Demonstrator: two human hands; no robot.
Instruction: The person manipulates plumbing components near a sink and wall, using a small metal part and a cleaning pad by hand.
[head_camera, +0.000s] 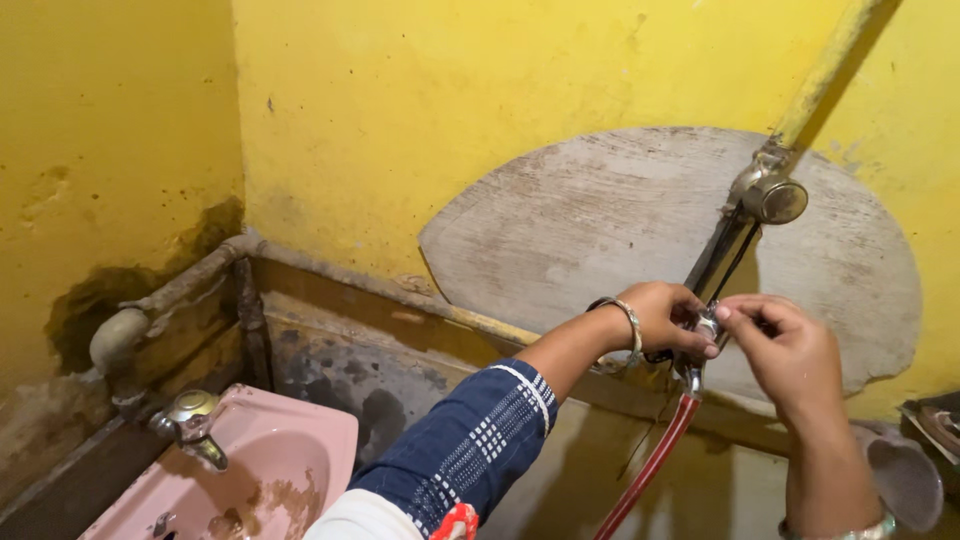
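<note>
Metal hose fitting (706, 330) at the yellow wall, pinched between my left hand (660, 318) and right hand (790, 350), both arms outstretched; smooth red hose (650, 470) hangs below

Stained yellow walls (400, 120) — pink basin (290, 450) with metal tap (190, 415), worn grey patch (600, 220) of bare plaster

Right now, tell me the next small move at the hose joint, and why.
Probably keep the left hand steady and turn the small metal fitting with the right hand fingertips: both hands pinch it where the red hose joins the chrome wall tap.
</note>
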